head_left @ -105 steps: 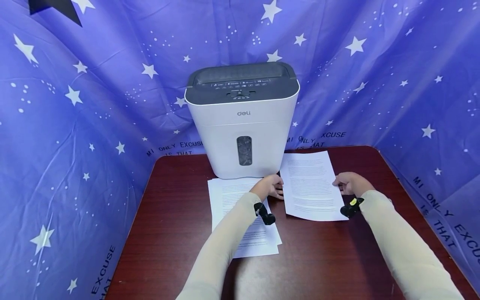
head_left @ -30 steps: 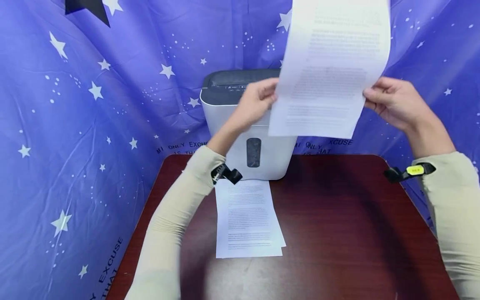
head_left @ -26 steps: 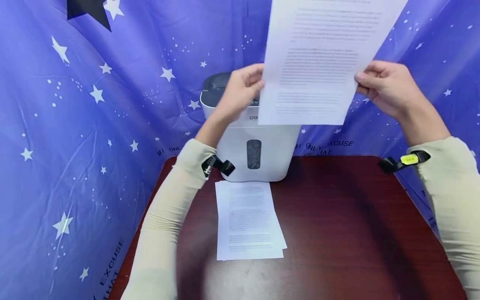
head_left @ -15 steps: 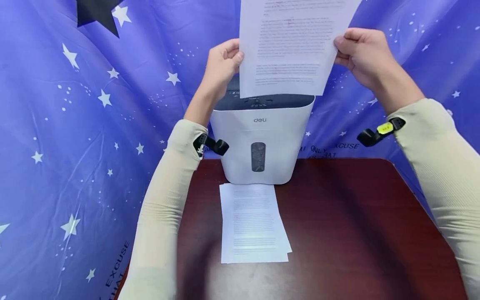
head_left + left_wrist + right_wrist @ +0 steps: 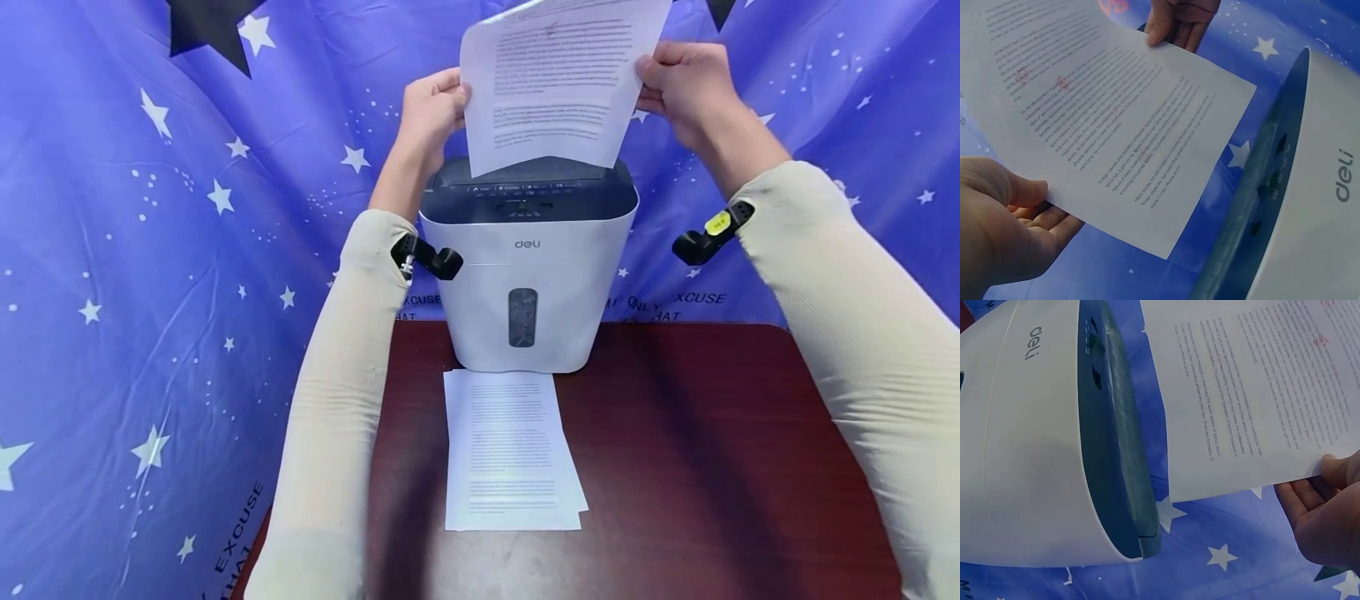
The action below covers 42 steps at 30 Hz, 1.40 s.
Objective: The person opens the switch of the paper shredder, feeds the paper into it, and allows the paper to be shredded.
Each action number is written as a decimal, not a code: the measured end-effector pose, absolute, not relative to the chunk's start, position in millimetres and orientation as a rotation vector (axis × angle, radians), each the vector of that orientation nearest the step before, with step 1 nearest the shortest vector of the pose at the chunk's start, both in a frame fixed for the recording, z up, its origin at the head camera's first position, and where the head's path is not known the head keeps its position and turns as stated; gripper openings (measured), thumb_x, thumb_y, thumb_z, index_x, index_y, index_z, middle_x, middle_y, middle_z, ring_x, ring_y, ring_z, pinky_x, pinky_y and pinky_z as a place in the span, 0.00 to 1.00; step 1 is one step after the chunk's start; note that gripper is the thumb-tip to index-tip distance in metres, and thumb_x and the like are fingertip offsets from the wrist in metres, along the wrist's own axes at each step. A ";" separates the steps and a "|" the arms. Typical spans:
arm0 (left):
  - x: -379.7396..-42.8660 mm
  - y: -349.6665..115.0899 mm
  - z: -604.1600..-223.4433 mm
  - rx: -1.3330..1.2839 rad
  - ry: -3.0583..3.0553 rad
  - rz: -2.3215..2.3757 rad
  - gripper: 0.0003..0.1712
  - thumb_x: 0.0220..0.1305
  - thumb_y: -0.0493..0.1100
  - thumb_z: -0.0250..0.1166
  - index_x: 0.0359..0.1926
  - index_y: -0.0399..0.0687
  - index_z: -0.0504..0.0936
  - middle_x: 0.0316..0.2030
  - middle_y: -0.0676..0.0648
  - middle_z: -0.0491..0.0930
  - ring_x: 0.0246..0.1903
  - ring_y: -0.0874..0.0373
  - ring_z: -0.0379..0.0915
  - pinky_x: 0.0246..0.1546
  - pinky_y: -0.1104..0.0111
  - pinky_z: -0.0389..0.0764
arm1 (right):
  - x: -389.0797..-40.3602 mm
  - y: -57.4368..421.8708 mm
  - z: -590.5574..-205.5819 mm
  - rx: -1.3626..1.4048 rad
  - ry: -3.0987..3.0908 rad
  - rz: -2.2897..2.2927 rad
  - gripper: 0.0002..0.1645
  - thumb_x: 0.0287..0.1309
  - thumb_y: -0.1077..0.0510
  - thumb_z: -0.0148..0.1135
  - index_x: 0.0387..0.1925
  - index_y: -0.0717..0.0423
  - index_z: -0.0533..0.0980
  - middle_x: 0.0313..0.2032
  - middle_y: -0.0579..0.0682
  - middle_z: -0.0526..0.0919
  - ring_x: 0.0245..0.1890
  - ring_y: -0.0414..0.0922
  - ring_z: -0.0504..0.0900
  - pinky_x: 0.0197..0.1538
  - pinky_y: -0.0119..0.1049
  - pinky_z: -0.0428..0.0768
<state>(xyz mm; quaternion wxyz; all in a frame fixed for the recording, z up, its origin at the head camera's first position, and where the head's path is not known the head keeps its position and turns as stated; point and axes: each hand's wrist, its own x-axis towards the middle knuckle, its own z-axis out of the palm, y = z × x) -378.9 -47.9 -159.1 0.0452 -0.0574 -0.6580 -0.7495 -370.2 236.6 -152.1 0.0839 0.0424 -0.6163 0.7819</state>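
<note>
A printed sheet of paper (image 5: 555, 92) with small red marks is held up over the paper shredder (image 5: 528, 292), which is white with a dark top. My left hand (image 5: 431, 117) pinches the sheet's left edge between thumb and fingers. At the opposite edge, my right hand (image 5: 690, 87) pinches it the same way. The sheet bows slightly between the hands. In both wrist views, the lower edge of the paper (image 5: 1116, 144) is apart from the shredder's top (image 5: 1110, 425). The feed slot itself cannot be made out.
Several printed sheets (image 5: 510, 450) lie in a loose stack on the dark red table (image 5: 675, 467), right in front of the shredder. A blue curtain with white stars (image 5: 150, 250) hangs close behind and at the sides.
Both hands first lifted the sheet off the table to the right of the shredder. Over the last second they carried it leftward, and its lower edge now hangs above the shredder's top.
</note>
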 end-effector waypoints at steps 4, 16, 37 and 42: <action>-379.8 -45.8 -164.9 -0.164 -1.997 -2.308 0.18 0.76 0.32 0.54 0.61 0.39 0.82 0.55 0.41 0.85 0.51 0.54 0.83 0.54 0.70 0.83 | -371.4 231.3 -157.6 0.145 -1.873 2.315 0.10 0.68 0.67 0.60 0.44 0.64 0.86 0.29 0.49 0.89 0.32 0.43 0.88 0.33 0.27 0.86; -389.4 -49.5 -172.5 -0.145 -1.943 -2.385 0.21 0.77 0.33 0.52 0.66 0.40 0.77 0.60 0.43 0.82 0.57 0.55 0.80 0.61 0.69 0.80 | -378.5 207.0 -169.7 0.173 -1.963 2.152 0.11 0.67 0.69 0.61 0.43 0.61 0.88 0.25 0.43 0.87 0.31 0.39 0.86 0.39 0.25 0.87; -406.6 -68.2 -195.6 -0.257 -1.910 -2.386 0.20 0.76 0.31 0.52 0.65 0.36 0.77 0.64 0.40 0.79 0.56 0.54 0.79 0.63 0.66 0.78 | -390.7 216.1 -185.7 0.170 -1.830 2.204 0.10 0.67 0.68 0.61 0.38 0.60 0.88 0.26 0.45 0.88 0.30 0.39 0.88 0.50 0.30 0.86; -404.9 -63.3 -195.4 -0.260 -1.927 -2.374 0.20 0.76 0.30 0.52 0.64 0.35 0.77 0.64 0.39 0.79 0.54 0.53 0.79 0.62 0.66 0.79 | -389.4 215.5 -186.2 0.157 -1.834 2.243 0.10 0.66 0.67 0.62 0.41 0.60 0.88 0.27 0.45 0.89 0.30 0.39 0.88 0.60 0.35 0.82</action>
